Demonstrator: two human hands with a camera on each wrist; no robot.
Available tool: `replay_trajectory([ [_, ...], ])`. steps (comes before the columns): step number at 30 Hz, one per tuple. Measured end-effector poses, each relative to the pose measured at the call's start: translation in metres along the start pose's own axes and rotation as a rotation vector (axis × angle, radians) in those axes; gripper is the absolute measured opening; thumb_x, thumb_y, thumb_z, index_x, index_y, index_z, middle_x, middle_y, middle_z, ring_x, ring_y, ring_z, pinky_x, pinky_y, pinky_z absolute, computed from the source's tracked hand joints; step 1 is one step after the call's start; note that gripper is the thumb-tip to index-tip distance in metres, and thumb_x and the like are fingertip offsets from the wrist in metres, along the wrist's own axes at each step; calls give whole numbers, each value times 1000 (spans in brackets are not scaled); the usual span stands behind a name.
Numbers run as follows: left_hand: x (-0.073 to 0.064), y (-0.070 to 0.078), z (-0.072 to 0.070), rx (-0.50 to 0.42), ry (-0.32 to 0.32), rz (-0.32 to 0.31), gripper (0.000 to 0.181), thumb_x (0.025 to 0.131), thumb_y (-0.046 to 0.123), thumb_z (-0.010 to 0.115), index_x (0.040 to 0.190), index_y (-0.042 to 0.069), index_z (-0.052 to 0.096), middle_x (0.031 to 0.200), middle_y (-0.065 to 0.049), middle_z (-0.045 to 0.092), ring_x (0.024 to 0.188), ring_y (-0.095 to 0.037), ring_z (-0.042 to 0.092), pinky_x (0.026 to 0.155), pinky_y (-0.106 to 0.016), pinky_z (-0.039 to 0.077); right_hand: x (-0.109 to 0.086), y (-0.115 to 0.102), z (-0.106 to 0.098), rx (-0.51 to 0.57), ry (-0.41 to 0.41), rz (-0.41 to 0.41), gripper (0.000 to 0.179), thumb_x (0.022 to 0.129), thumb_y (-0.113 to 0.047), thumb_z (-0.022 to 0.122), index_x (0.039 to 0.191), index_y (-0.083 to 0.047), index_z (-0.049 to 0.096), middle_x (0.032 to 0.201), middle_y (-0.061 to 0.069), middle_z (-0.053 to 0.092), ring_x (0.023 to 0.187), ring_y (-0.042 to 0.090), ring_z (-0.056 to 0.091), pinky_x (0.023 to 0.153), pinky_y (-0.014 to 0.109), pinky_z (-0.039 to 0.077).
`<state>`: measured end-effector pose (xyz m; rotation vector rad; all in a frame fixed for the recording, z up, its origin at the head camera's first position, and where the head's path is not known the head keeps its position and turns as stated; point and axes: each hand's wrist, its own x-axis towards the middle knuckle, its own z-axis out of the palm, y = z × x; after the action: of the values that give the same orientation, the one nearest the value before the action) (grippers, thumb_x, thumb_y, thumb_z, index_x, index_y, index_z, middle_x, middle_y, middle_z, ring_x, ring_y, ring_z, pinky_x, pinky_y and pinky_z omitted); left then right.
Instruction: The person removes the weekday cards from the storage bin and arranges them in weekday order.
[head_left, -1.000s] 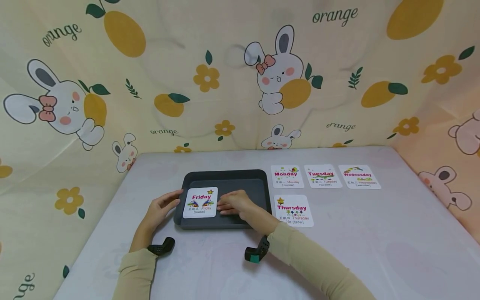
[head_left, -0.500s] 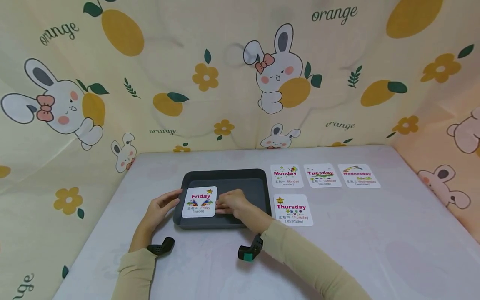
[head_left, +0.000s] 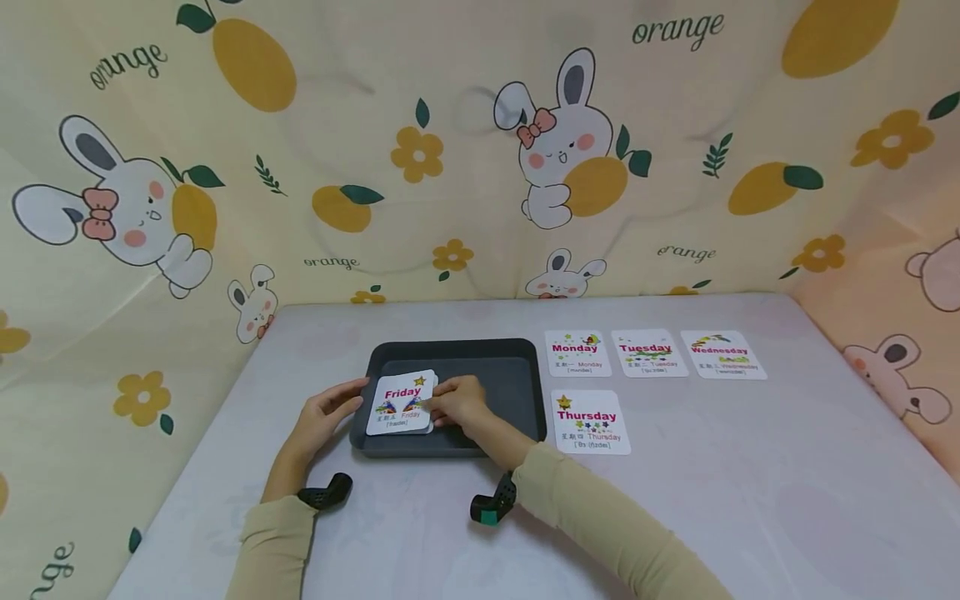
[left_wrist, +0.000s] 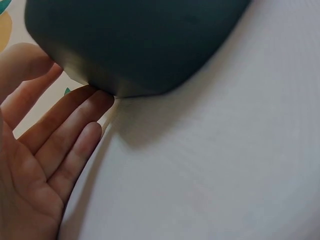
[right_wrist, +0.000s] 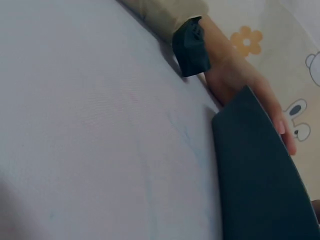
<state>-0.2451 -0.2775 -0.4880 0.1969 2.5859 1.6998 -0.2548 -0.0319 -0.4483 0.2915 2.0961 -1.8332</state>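
Observation:
A white card printed "Friday" lies in the left part of a dark grey tray. It is slightly tilted, and the edge of another white card shows beneath it. My right hand pinches the Friday card at its right edge between thumb and fingers. Against the tray's left side rests my left hand, its fingers fairly straight. The left wrist view has those fingers touching the tray's outer wall. In the right wrist view, the tray's side stands before the left hand; the right hand's grip is out of sight.
Right of the tray lie a Monday card, a Tuesday card and a Wednesday card in a row. A Thursday card lies below Monday. A patterned cloth hangs behind the white table.
My right hand has moved left to the Friday card and now grips its edge. The card has shifted and tilted, uncovering another card beneath. The left hand stays at the tray.

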Motion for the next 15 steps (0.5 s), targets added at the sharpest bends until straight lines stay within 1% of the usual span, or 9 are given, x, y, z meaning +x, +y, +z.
replay_trajectory([
  [2,0,0,0,4,2,2,44,96,28,59,136,9,55,144,-15,53,108,22,49,92,-1,39,1,1,1,2,9,-11,25,77,2,75,100,6,68,62,2,61,46,5,54,43,16,49],
  [4,0,0,0,2,0,1,44,96,28,59,136,9,55,144,-15,53,108,21,49,92,-1,39,0,1,2,17,4,-4,25,77,3,75,100,6,67,62,2,61,46,5,54,44,16,50],
  [10,0,1,0,15,0,-7,44,96,29,59,136,10,55,143,-14,54,109,20,49,92,-1,39,-1,0,0,83,-67,49,27,82,3,68,108,7,65,69,2,61,51,5,56,48,17,53],
  [15,-1,2,0,24,-1,-21,46,95,33,59,136,12,55,144,-11,54,108,22,48,92,0,37,-3,-2,-2,88,-99,52,26,84,3,66,109,6,63,75,3,61,55,5,57,50,15,53],
])
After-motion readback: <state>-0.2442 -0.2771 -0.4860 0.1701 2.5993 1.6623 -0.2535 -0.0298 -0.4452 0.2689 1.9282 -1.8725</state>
